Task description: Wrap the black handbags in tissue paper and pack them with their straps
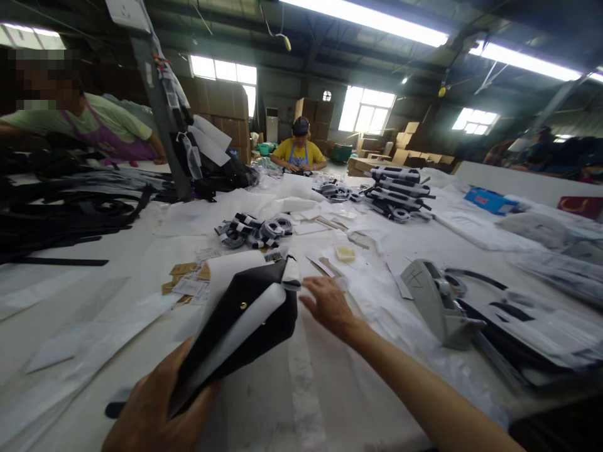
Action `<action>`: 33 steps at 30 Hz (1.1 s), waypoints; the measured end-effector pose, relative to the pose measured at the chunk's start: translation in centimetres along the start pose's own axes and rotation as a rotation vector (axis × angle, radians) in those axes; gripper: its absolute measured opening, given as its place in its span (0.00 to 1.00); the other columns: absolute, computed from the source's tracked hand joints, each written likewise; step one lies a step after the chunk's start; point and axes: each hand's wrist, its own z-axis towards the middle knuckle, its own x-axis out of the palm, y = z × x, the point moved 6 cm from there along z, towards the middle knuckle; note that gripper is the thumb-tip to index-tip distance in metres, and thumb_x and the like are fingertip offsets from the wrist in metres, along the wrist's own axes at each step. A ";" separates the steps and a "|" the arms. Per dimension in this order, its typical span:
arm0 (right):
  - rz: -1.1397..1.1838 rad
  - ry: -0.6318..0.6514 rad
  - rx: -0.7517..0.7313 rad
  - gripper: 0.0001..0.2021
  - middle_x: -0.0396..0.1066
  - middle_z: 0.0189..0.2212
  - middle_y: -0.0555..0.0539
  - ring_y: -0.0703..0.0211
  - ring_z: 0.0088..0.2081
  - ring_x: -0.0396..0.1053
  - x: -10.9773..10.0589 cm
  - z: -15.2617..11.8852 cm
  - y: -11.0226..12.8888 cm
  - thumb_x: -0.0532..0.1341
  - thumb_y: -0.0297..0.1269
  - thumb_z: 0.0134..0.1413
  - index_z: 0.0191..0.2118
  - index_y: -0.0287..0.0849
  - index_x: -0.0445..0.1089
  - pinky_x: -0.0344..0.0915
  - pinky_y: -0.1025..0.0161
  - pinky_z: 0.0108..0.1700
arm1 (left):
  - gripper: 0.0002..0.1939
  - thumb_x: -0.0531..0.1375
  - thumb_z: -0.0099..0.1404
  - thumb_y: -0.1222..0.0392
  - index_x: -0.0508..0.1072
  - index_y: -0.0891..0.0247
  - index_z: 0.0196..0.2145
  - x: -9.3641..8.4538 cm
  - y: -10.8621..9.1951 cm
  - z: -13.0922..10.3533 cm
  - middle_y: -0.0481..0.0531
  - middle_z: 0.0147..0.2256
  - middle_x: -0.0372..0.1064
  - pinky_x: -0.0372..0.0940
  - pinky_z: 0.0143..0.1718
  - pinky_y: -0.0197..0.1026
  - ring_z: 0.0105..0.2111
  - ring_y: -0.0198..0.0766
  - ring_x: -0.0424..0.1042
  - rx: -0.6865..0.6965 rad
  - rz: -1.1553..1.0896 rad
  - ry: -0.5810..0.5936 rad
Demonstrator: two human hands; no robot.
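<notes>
My left hand [151,408] is wrapped around the lower end of a black bag [279,323], which is tilted up and away from me over the table. Its mouth gapes, showing white padding [245,320] inside and a small gold-coloured snap [244,306] on one side. A white-wrapped piece [291,276] sticks up at the bag's far end. Just right of that piece, my right hand [330,304] is open, thumb and fingers apart, apparently holding nothing. Brown and white tags [191,282] lie beyond the bag on the left.
Coiled grey straps [254,231] and a strap pile [398,191] lie farther back on the white table [264,402]. A grey dispenser-like device [436,301] stands at right. Black strips [70,213] cover the left side. A person in yellow [299,150] sits opposite; another is at left.
</notes>
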 end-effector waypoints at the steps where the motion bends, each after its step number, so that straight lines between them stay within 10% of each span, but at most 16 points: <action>1: 0.079 0.018 -0.127 0.16 0.71 0.53 0.42 0.51 0.55 0.65 0.6 -1.8 1.8 0.58 0.42 0.62 0.53 0.45 0.70 0.55 0.54 0.60 | 0.25 0.60 0.66 0.60 0.64 0.55 0.60 -0.1 -0.7 0.3 0.51 0.45 0.76 0.67 0.42 0.44 0.38 0.45 0.75 0.010 0.027 -0.016; 5: 0.279 -0.063 -0.262 0.09 0.75 0.39 0.43 0.50 0.45 0.70 0.9 -8.5 4.5 0.56 0.41 0.61 0.39 0.45 0.72 0.64 0.53 0.50 | 0.20 0.58 0.68 0.62 0.67 0.61 0.57 0.6 -4.6 0.2 0.53 0.47 0.76 0.65 0.49 0.43 0.42 0.42 0.76 0.214 0.067 -0.009; 14: 0.491 -0.214 -0.522 0.06 0.71 0.22 0.48 0.59 0.25 0.68 -8.3 -18.9 5.5 0.57 0.28 0.60 0.36 0.47 0.68 0.65 0.63 0.28 | 0.19 0.48 0.71 0.71 0.73 0.61 0.51 4.5 -9.2 -3.6 0.52 0.49 0.76 0.58 0.57 0.44 0.50 0.40 0.73 0.307 -0.064 0.066; 21: 0.575 -0.309 -0.237 0.08 0.75 0.31 0.45 0.55 0.36 0.73 -14.8 -9.4 5.2 0.57 0.33 0.62 0.34 0.45 0.73 0.69 0.59 0.41 | 0.18 0.48 0.73 0.69 0.73 0.60 0.51 5.5 -10.3 -3.6 0.53 0.50 0.75 0.60 0.55 0.45 0.51 0.41 0.72 0.361 -0.018 0.115; 26: 0.412 0.185 -0.046 0.11 0.78 0.35 0.49 0.59 0.37 0.74 -8.5 0.2 4.8 0.58 0.39 0.60 0.39 0.46 0.78 0.67 0.65 0.43 | 0.19 0.46 0.74 0.67 0.73 0.58 0.52 6.2 -10.2 -5.4 0.51 0.51 0.74 0.60 0.57 0.44 0.54 0.40 0.70 0.328 -0.027 0.110; 33: 0.106 0.590 0.106 0.10 0.80 0.32 0.47 0.53 0.39 0.77 -2.0 3.6 0.7 0.63 0.26 0.46 0.32 0.44 0.80 0.68 0.63 0.42 | 0.19 0.46 0.74 0.64 0.74 0.58 0.51 6.9 -10.2 -6.2 0.52 0.48 0.76 0.60 0.58 0.43 0.52 0.39 0.72 0.258 -0.052 0.011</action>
